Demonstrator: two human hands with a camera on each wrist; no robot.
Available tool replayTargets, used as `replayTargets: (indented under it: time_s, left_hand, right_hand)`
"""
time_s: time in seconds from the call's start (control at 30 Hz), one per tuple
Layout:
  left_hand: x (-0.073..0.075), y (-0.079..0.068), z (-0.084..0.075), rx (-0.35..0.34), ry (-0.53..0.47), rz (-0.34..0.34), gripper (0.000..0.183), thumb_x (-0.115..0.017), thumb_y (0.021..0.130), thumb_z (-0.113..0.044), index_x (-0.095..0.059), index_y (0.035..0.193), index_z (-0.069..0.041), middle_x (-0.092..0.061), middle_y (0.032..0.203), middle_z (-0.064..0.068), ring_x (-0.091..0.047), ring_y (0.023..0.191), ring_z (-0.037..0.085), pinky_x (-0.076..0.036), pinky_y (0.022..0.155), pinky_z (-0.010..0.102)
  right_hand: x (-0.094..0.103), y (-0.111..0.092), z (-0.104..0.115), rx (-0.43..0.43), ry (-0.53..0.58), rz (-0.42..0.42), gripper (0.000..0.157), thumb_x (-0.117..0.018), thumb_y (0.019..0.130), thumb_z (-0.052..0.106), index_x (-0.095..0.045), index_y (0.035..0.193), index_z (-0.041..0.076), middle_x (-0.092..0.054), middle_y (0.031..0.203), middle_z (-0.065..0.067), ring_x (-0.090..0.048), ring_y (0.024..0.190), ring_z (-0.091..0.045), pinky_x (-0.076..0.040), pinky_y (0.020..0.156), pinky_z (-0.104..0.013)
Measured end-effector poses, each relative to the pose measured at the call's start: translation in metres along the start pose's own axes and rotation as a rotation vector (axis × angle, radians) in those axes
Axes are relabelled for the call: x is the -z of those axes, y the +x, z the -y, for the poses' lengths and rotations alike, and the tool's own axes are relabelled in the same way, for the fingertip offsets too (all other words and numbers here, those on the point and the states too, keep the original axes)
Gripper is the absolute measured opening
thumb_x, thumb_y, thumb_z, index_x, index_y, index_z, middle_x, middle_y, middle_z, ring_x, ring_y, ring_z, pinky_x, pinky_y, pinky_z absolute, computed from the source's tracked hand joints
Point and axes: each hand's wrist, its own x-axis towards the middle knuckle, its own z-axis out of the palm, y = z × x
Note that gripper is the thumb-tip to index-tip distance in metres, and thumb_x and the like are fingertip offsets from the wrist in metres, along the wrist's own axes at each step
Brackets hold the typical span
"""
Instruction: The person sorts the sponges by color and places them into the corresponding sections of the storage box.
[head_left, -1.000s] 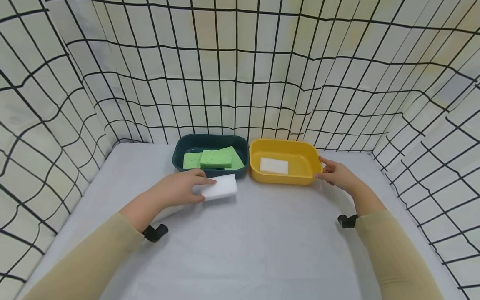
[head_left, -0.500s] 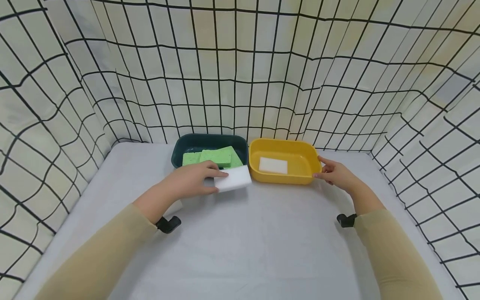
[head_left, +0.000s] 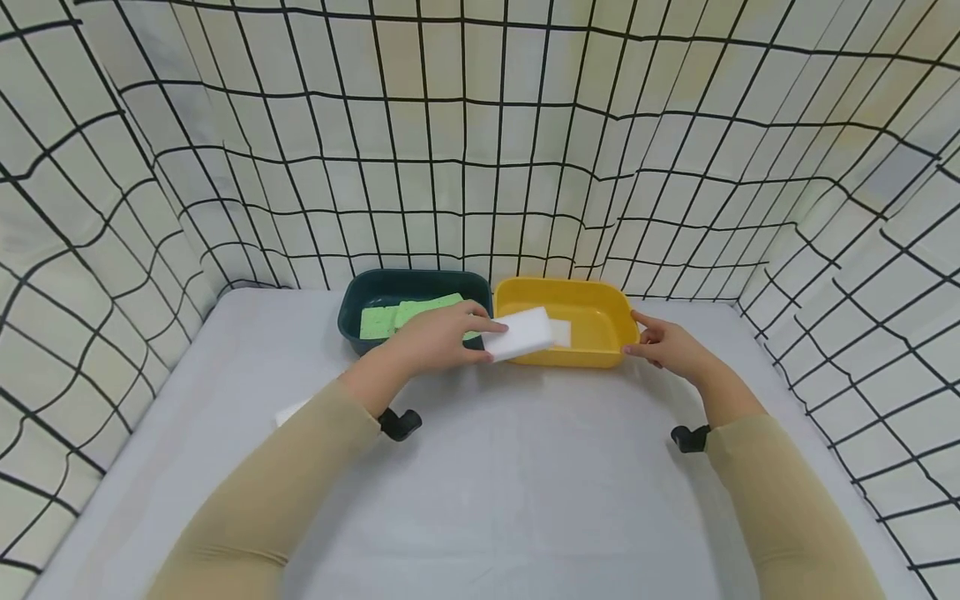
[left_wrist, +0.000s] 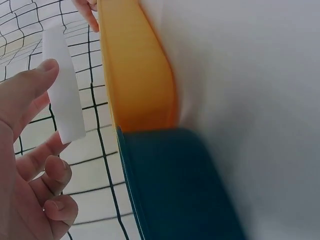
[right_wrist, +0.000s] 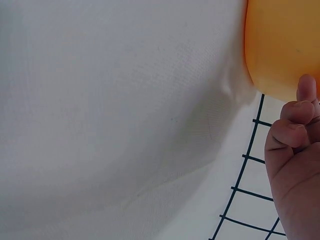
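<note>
My left hand [head_left: 442,337] pinches a white sponge block [head_left: 522,332] between thumb and fingers, above the left front rim of the yellow tray [head_left: 558,357]. Seen from the left wrist, the thumb presses one face of the white sponge [left_wrist: 65,95] while fingers support it from behind. A second white sponge [head_left: 561,333] lies inside the yellow tray, partly covered by the held one. At that tray's right end, my right hand [head_left: 671,350] holds the wall with thumb and forefinger, its other fingers curled. In the right wrist view a fingertip meets the yellow tray [right_wrist: 280,55].
A dark green tray [head_left: 360,292] adjoins the yellow one on the left. Several light green sponges [head_left: 377,322] lie in it, partly hidden by the left hand. Another white piece [head_left: 289,412] shows past the left sleeve. Black netting [head_left: 480,158] over white cloth encloses the table [head_left: 525,483].
My left hand has carried the white sponge rightward and slightly back, from in front of the dark green tray to over the yellow tray's edge. The right hand stays at the yellow tray's end.
</note>
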Motion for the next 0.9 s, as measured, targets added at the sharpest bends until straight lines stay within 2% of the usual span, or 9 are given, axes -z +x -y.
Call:
replayTargets:
  time_s: [0.17, 0.5, 0.67, 0.9]
  left_hand:
    - [-0.005, 0.031, -0.016, 0.01, -0.039, -0.007, 0.051, -0.069, 0.089, -0.052, -0.058, 0.138, -0.041, -0.051, 0.138, -0.004, -0.053, 0.11, 0.015, -0.048, 0.089, 0.034]
    - [-0.015, 0.083, -0.032, 0.064, -0.089, 0.081, 0.05, -0.068, 0.093, -0.046, -0.055, 0.141, -0.041, -0.043, 0.15, -0.002, -0.046, 0.129, 0.024, -0.041, 0.105, 0.047]
    - [-0.023, 0.1, -0.037, 0.036, -0.079, 0.106, 0.048, -0.068, 0.094, -0.042, -0.056, 0.14, -0.039, -0.043, 0.152, 0.0, -0.042, 0.135, 0.023, -0.036, 0.11, 0.046]
    - [-0.031, 0.114, -0.051, 0.028, -0.107, 0.125, 0.043, -0.069, 0.094, -0.034, -0.062, 0.136, -0.034, -0.046, 0.149, 0.001, -0.043, 0.134, 0.021, -0.034, 0.113, 0.041]
  right_hand:
    - [-0.001, 0.001, -0.003, -0.015, 0.007, -0.005, 0.092, -0.073, 0.09, 0.043, -0.02, 0.16, 0.018, -0.055, 0.094, -0.01, -0.049, 0.073, -0.024, -0.041, 0.073, -0.034]
    - [0.0, 0.001, -0.001, -0.016, -0.014, -0.007, 0.089, -0.072, 0.091, 0.041, -0.02, 0.16, 0.019, -0.054, 0.091, -0.01, -0.048, 0.07, -0.024, -0.04, 0.069, -0.033]
    - [0.001, 0.001, 0.0, -0.01, -0.022, -0.006, 0.089, -0.071, 0.092, 0.041, -0.019, 0.16, 0.019, -0.054, 0.089, -0.009, -0.048, 0.07, -0.023, -0.04, 0.068, -0.033]
    - [0.002, 0.001, 0.0, -0.01, -0.022, -0.006, 0.094, -0.072, 0.088, 0.05, -0.02, 0.16, 0.02, -0.055, 0.093, -0.011, -0.049, 0.072, -0.024, -0.041, 0.07, -0.033]
